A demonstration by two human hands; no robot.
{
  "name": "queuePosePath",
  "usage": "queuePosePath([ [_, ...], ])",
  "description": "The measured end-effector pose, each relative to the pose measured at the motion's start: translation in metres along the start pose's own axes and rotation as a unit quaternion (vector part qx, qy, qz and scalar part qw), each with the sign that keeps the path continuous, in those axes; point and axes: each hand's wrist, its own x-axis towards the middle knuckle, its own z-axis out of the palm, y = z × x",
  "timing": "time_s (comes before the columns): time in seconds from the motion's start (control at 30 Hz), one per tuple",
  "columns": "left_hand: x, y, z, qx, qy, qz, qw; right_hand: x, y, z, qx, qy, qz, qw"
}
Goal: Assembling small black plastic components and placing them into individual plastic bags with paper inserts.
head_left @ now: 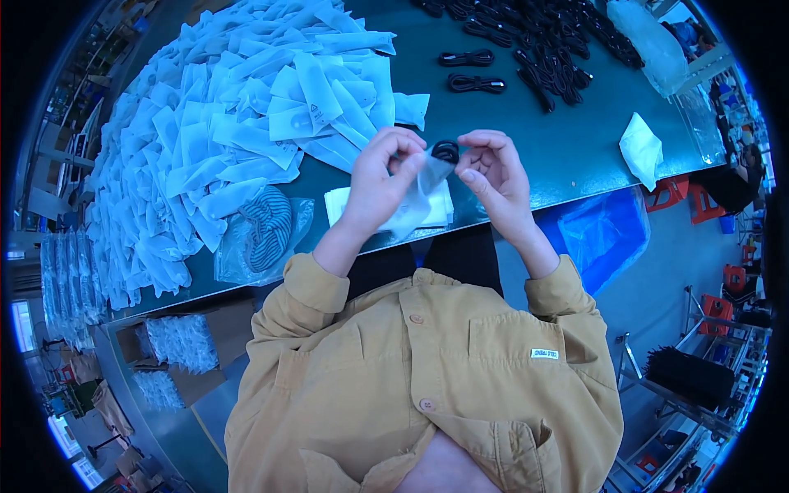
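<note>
A small frosted plastic bag [430, 174] is pinched in my left hand [383, 177], its fingers closed on one side of the mouth. From that mouth sticks the looped end of a coiled black cable [445, 151], while its lower part is inside the bag. On the other side, my right hand [497, 177] has its fingers curled, and the thumb and fingertips meet the bag's edge beside the cable. Beneath my hands, a stack of flat white bags [440, 212] lies at the table's near edge.
A large heap of filled frosted bags [222, 115] covers the left of the green table [526, 148]. Bundled black cables [551, 57] lie at the far right. A clear bag with striped fabric [267, 230] sits near the front edge. One white bag [641, 152] rests on the right.
</note>
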Motion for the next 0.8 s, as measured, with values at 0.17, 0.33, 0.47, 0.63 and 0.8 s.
queuePosePath([
  [0.17, 0.039, 0.012, -0.046, -0.172, 0.079, -0.096, 0.977, 0.035, -0.004, -0.008, -0.256, -0.064, -0.105, 0.959],
  [0.33, 0.059, 0.028, -0.077, 0.056, 0.252, 0.092, 0.962, 0.097, 0.068, -0.068, -0.585, 0.065, -0.186, 0.787],
  [0.47, 0.004, 0.019, -0.028, 0.218, 0.06, 0.013, 0.974, 0.105, 0.099, -0.1, -0.714, 0.004, -0.131, 0.688],
  [0.63, -0.04, -0.018, 0.019, 0.26, -0.053, 0.049, 0.963, 0.089, 0.085, -0.081, -0.723, -0.067, 0.005, 0.687],
  [0.8, -0.043, -0.025, 0.029, 0.332, -0.071, 0.094, 0.936, 0.043, 0.066, -0.063, -0.47, -0.022, 0.066, 0.88],
])
